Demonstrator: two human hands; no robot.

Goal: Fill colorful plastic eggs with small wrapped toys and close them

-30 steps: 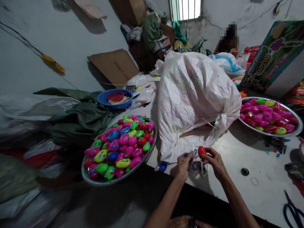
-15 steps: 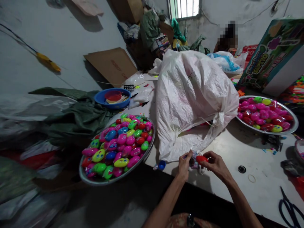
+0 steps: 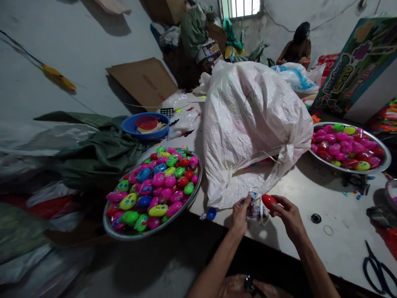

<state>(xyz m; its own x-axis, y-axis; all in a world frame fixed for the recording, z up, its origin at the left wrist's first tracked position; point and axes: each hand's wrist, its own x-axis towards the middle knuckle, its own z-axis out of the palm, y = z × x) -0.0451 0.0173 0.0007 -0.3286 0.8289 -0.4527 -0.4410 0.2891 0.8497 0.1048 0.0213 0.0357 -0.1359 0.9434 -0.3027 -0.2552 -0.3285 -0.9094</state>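
At the table's near edge, my left hand (image 3: 241, 214) is closed on a bunch of clear printed plastic film (image 3: 255, 207) with dark and bluish print. A pale band loops at the film's right side. My right hand (image 3: 288, 216) pinches a red plastic egg (image 3: 268, 201) just right of the film, its rounded end pointing up and left. A blue half-shell (image 3: 211, 213) lies on the table left of my left hand. Behind both hands stands a large tied white sack (image 3: 254, 120).
A metal basin (image 3: 107, 227) heaped with wrapped coloured eggs stands left, another basin (image 3: 386, 163) right. Scissors (image 3: 376, 267), a black ring (image 3: 316, 219) and a thin band (image 3: 328, 230) lie on the right. A blue tub (image 3: 125, 127) stands back left. Another person (image 3: 296, 47) sits far behind.
My right hand has drawn the red egg slightly right and up, away from the film, so more of the printed film shows. My left hand stays in place.
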